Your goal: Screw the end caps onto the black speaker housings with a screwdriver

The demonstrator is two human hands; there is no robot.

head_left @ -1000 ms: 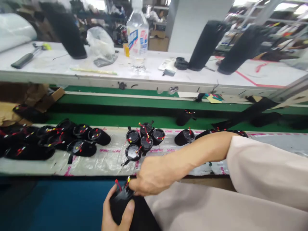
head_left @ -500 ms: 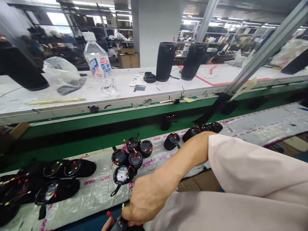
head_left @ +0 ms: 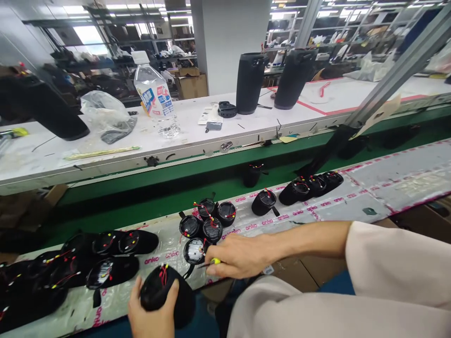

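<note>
My left hand [head_left: 153, 307] grips a black cylindrical speaker [head_left: 183, 300] at the bench's front edge, fingers and thumb around its upper rim. Red wires with small connectors stick out of the speaker's top end. My right hand [head_left: 239, 256] is closed on a thin tool with a yellow end [head_left: 215, 261], most of it hidden by the fingers. Just left of that hand stands a speaker with a silvery inside [head_left: 195, 251] and a strap loop, in a cluster with several other open-topped speakers [head_left: 212, 229].
More speakers with loose wires crowd the left of the film-covered bench [head_left: 169, 239]. A row of speakers [head_left: 299, 190] stands to the right. Behind, a raised white shelf [head_left: 190, 126] bears a water bottle [head_left: 157, 101], a plastic bag [head_left: 105, 112] and tall speakers [head_left: 251, 84]. A metal post [head_left: 398, 70] slants at right.
My right hand has moved up and right, away from my left hand, with the yellow-ended tool. The held speaker and my left hand have come up into view. The camera view has shifted.
</note>
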